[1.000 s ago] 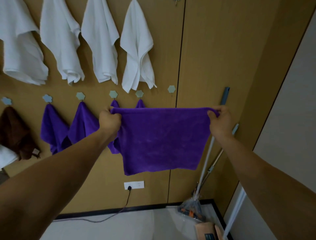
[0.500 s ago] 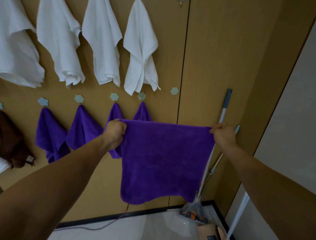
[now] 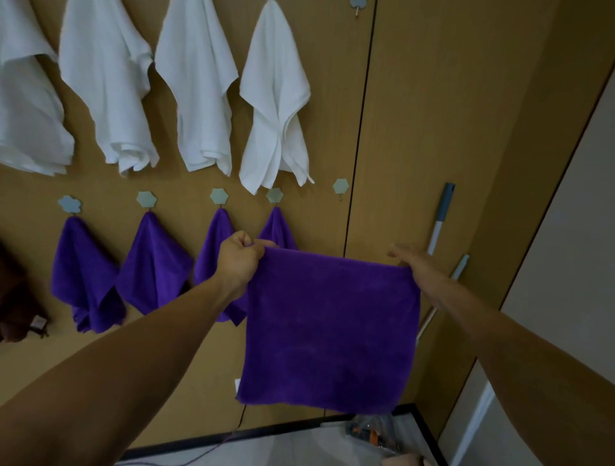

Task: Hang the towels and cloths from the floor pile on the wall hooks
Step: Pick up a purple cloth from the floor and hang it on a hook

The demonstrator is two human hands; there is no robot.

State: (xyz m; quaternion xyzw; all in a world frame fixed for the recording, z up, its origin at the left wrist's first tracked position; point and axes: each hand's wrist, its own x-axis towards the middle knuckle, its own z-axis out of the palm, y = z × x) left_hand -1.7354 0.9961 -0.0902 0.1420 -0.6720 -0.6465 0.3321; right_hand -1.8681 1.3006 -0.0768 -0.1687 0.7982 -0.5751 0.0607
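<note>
I hold a purple cloth [image 3: 329, 332] spread flat in front of the wooden wall. My left hand [image 3: 238, 257] grips its top left corner and my right hand [image 3: 411, 264] pinches its top right corner. Above the cloth's top edge, a bare hexagonal hook [image 3: 340, 187] sits on the wall at the right end of the lower row. Several purple cloths [image 3: 153, 262] hang from the other lower hooks. Several white towels [image 3: 273, 99] hang in the upper row. The floor pile is out of view.
A brown cloth [image 3: 16, 299] hangs at the far left. A mop handle [image 3: 441, 216] leans in the corner on the right, its head [image 3: 369, 432] on the floor. A black cable [image 3: 213, 449] runs along the skirting. A bare hook [image 3: 358, 3] is at the top edge.
Both hands lowered the spread cloth, from about level with the lower hook row to well below it. The hands also came closer together, and the view tilted so the wall hooks appear higher.
</note>
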